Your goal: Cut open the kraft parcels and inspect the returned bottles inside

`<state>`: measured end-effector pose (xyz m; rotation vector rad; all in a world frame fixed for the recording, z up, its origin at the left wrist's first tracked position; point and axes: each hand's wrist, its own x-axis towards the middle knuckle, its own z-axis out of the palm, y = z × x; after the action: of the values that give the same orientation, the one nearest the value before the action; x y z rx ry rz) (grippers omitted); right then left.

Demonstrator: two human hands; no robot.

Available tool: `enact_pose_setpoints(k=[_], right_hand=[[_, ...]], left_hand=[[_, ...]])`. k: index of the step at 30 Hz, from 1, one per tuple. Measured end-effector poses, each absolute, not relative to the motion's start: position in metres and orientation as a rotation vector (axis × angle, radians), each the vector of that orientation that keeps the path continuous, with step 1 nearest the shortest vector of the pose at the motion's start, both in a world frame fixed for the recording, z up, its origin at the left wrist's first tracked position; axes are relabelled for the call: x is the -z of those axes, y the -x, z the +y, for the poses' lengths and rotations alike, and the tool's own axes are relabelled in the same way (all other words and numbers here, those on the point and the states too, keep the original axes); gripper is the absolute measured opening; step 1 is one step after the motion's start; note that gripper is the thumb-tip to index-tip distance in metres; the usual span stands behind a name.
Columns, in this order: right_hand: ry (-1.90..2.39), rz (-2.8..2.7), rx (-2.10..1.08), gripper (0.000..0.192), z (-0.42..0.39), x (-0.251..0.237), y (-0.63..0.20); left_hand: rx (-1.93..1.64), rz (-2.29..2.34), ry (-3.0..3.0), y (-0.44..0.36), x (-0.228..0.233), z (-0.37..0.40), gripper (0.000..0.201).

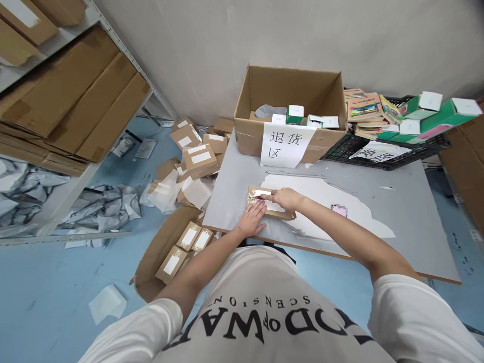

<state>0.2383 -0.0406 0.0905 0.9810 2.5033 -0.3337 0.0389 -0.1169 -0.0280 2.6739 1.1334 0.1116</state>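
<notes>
A small flat cardboard parcel (260, 195) wrapped in clear tape lies on the grey table (408, 201), on a sheet of white paper (333, 199). My left hand (251, 219) rests flat on the parcel's near left edge, fingers together. My right hand (283, 197) is closed around a small red-tipped tool, likely a cutter, with its tip on the top of the parcel. A pink phone (339, 210) lies on the paper just right of my right forearm.
An open carton (321, 93) with a handwritten paper sign and small boxes stands at the table's back. A black crate (401, 151) of books and green boxes sits to its right. More taped parcels (194, 151) lie piled on the floor and in a carton (151, 257) at left. Shelves with flattened cardboard stand far left.
</notes>
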Motion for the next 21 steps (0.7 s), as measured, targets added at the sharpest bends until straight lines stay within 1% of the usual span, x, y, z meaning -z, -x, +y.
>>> enact_pose_setpoints(k=[3, 15, 21], right_hand=[[-0.984, 2.474, 0.329, 0.063, -0.041, -0.093, -0.246], [-1.066, 2.402, 0.346, 0.055, -0.051, -0.097, -0.276], [-1.092, 2.415, 0.405, 0.06, -0.056, -0.099, -0.317]], left_hand=[[-0.111, 1.131, -2.676, -0.039, 0.028, -0.117, 0.073], [-0.126, 1.128, -2.67, -0.039, 0.028, -0.116, 0.074], [-0.127, 1.145, -2.665, -0.041, 0.028, -0.116, 0.074]])
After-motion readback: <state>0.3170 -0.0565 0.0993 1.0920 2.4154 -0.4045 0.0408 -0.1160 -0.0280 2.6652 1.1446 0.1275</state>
